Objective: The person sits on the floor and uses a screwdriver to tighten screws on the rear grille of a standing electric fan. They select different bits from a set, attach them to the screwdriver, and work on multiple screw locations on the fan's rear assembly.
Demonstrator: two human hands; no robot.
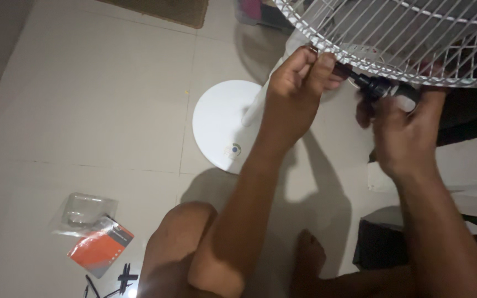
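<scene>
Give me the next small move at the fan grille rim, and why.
Probably a short turn of the black tool with the right hand while the left hand pinches the rim. The tool's tip sits at the lower edge of the white wire fan grille, beside the left fingertips, so both hands look set on one rim fastener; the fastener itself is hidden.

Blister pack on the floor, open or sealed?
Open. The clear plastic shell lies apart from the orange card and looks empty; small black parts lie loose on the floor beside it.
</scene>
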